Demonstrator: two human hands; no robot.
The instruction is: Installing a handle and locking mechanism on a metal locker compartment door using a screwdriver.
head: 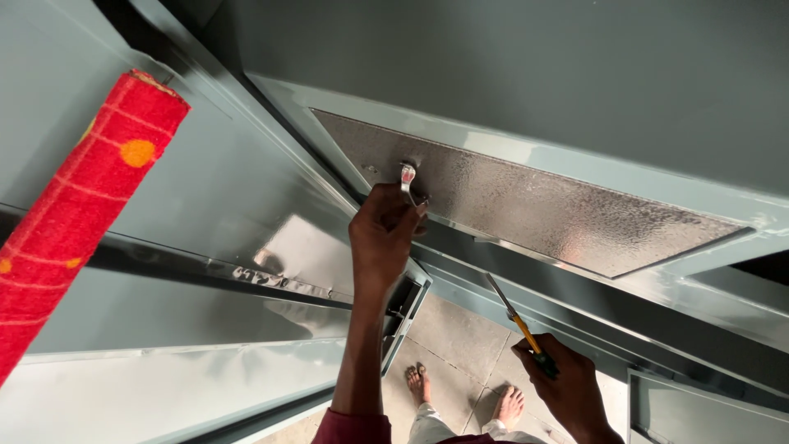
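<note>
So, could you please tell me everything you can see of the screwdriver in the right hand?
The slim screwdriver with a yellow and black handle has a long, thin, bare metal shaft. The right hand grips its dark handle end, with the shaft pointing up and left toward the grey-green metal door frame. Its tip appears free, touching nothing.

Two hands seen, left (pixel 385 226) and right (pixel 567 386), one screwdriver (pixel 516 319), one metal latch (pixel 408 182), one frosted glass pane (pixel 534 205), one red rolled mat (pixel 74 214), two bare feet (pixel 417 382), possibly more hidden.
</note>
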